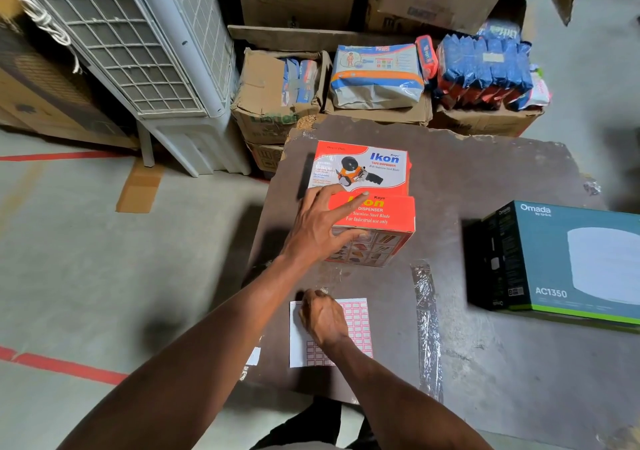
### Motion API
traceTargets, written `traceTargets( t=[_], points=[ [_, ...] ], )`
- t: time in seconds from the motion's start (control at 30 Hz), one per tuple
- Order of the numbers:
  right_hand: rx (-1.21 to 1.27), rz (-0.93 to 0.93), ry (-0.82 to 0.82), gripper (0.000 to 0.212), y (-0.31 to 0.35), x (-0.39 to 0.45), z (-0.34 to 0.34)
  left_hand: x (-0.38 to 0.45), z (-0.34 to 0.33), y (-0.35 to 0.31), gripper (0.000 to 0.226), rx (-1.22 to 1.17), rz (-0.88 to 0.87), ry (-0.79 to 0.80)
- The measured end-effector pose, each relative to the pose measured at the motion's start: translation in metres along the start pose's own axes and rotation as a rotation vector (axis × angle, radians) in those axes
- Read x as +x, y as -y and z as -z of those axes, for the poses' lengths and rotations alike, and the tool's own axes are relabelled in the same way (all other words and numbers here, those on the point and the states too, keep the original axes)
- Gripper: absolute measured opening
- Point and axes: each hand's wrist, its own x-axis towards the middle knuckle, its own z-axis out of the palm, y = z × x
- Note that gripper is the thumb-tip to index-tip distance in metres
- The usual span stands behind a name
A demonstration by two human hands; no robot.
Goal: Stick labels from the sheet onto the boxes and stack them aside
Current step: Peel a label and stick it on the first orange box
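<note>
Two orange Ikon tape dispenser boxes stand on the brown table: a far box and a near box in front of it. My left hand lies flat on the near box's top and left side, fingers spread. My right hand rests on the label sheet, a white sheet with rows of pink-bordered labels near the table's front edge; its fingers are curled at the sheet's upper left, and I cannot see whether they pinch a label.
A dark teal Omada box lies at the table's right. A strip of clear tape runs along the table beside the sheet. Cartons with packaged goods and a white air cooler stand behind the table. Red floor lines run at the left.
</note>
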Motion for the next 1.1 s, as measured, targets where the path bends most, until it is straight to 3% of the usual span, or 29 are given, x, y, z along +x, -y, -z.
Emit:
traceTargets(
  t=[0.13,0.23,0.4,0.5,0.73,1.1],
  points=[
    [0.122,-0.112,0.007,0.021,-0.001,0.004,-0.001,0.002,0.001,0.0,0.075,-0.002,0.005,0.008],
    [0.35,-0.186,-0.002,0.019,-0.002,0.004,0.0,0.0,0.001,-0.001,0.076,-0.011,0.008,0.01],
    [0.615,-0.172,-0.245,0.012,0.007,-0.01,0.039,-0.003,0.0,-0.001,0.076,-0.025,0.012,0.011],
    [0.644,-0.086,-0.405,0.011,0.01,-0.029,0.082,-0.002,0.001,0.0,0.075,-0.018,0.01,0.009],
    [0.526,0.052,-0.714,0.005,-0.002,-0.043,0.169,0.001,0.002,-0.001,0.073,0.004,0.008,-0.037],
    [-0.114,0.287,-0.776,0.019,-0.013,-0.014,0.195,-0.004,0.001,-0.006,0.071,-0.009,0.028,-0.032]
  ],
)
